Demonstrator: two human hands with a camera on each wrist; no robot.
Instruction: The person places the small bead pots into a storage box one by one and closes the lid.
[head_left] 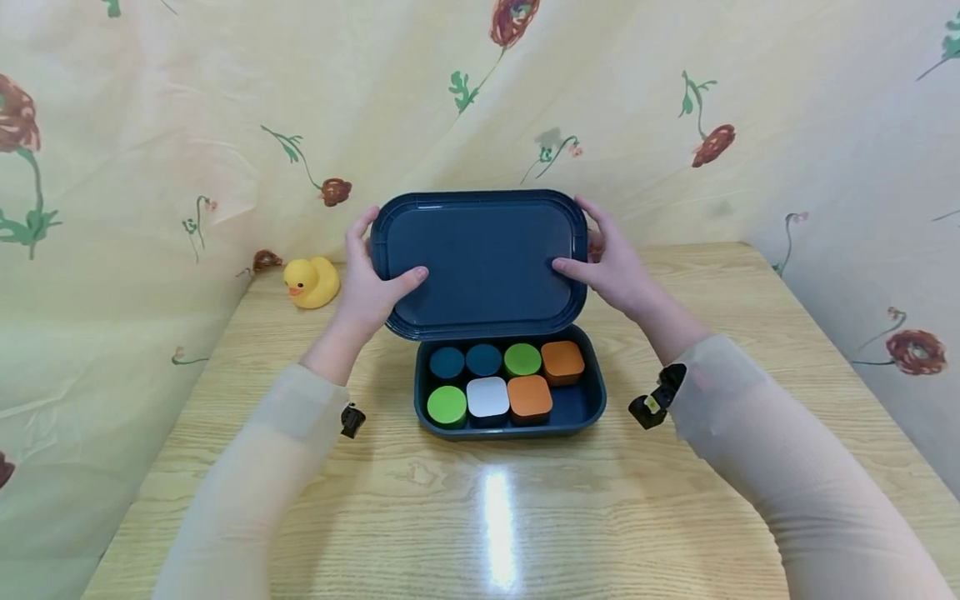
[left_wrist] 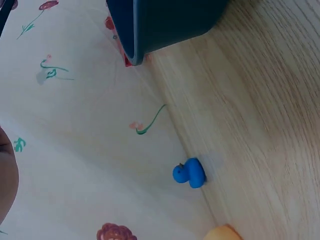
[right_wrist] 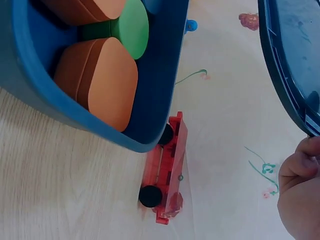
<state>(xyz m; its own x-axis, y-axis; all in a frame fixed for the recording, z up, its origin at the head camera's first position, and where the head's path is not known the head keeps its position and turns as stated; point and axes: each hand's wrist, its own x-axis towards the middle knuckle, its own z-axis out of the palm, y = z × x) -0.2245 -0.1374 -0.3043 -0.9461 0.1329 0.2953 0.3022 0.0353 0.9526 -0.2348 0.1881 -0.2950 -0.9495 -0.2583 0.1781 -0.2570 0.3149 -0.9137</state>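
A dark blue lid (head_left: pixel 480 267) is raised and tilted above the back edge of a matching open box (head_left: pixel 579 412). My left hand (head_left: pixel 369 287) grips the lid's left end, thumb on its near face. At the opposite end my right hand (head_left: pixel 618 265) grips it the same way; the right wrist view catches this hand (right_wrist: pixel 302 197) at the lid's rim. Inside the box are two blue round pots, two green round pots (head_left: pixel 447 405), a white square pot (head_left: pixel 487 397) and two orange square pots (head_left: pixel 529 395). The front right corner of the box shows bare floor.
A yellow toy duck (head_left: pixel 315 282) stands at the table's back left. Behind the box, the wrist views show a small blue toy duck (left_wrist: pixel 195 173) and a red toy with black wheels (right_wrist: pixel 170 165). Flowered cloth (head_left: pixel 225 108) hangs along the table's back and sides.
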